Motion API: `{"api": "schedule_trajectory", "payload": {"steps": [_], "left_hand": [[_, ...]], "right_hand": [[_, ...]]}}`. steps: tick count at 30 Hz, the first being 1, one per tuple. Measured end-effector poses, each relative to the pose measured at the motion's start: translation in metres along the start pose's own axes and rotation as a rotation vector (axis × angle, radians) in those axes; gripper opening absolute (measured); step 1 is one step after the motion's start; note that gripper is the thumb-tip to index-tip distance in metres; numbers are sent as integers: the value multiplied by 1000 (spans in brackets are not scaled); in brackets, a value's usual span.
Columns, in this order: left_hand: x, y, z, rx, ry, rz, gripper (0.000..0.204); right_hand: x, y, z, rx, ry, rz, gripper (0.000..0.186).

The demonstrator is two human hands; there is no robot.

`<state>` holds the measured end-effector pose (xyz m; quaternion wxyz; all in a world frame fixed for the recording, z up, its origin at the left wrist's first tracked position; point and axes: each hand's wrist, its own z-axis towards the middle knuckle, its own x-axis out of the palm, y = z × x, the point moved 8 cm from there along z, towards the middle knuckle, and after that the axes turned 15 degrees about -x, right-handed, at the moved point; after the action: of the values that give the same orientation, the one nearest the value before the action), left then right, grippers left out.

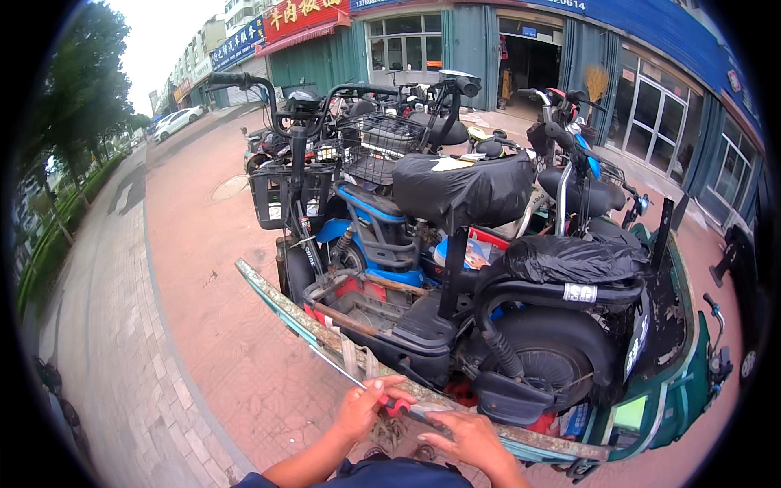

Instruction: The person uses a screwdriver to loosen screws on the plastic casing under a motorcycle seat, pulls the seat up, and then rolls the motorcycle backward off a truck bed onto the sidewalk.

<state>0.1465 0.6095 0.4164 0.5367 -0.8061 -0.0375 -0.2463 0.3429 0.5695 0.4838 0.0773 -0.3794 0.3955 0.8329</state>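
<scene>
My left hand (364,409) is closed around a screwdriver (395,406) with a red and black handle. Its long metal shaft points away to the upper left, along the worn wooden edge (504,431) of a green cargo bed. My right hand (474,440) is beside it, fingers apart and extended near the same edge, with nothing visible in them. A pale strap (351,355) loops over the edge just beyond my left hand. In the bed stands a black electric bike (521,358), its seat wrapped in black plastic and its open footwell (358,305) facing me.
More electric bikes crowd behind, one with a blue frame (350,236) and a black wire basket (382,134). Handlebars (232,80) jut out at upper left. Brick paving (203,325) runs along the left, shopfronts (407,49) across the back. A white car (179,122) is parked far off.
</scene>
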Motion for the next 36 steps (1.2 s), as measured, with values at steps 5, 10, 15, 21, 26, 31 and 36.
{"api": "schedule_trajectory", "payload": {"steps": [5,10,15,21,26,31,36], "left_hand": [[-49,-69,-4,224,-228,-63,51],[-125,-129,-23,479,-417,-82,44],[-206,-174,-50,546,-610,-50,41],[-281,-245,-70,629,-706,91,40],[-335,-335,-97,832,-766,246,41],[-319,-448,-69,993,-725,435,43],[-323,-555,-49,995,-760,574,49]], "right_hand": [[-101,-30,-44,151,-633,-51,18],[-178,-82,-114,347,-1272,86,25],[-213,-92,-139,363,-1515,110,34],[-225,-53,-102,315,-1582,37,33],[-216,-39,-54,289,-1526,19,29],[-223,-2,-50,308,-1466,-105,30],[-222,2,-24,312,-1448,-111,28]]}}
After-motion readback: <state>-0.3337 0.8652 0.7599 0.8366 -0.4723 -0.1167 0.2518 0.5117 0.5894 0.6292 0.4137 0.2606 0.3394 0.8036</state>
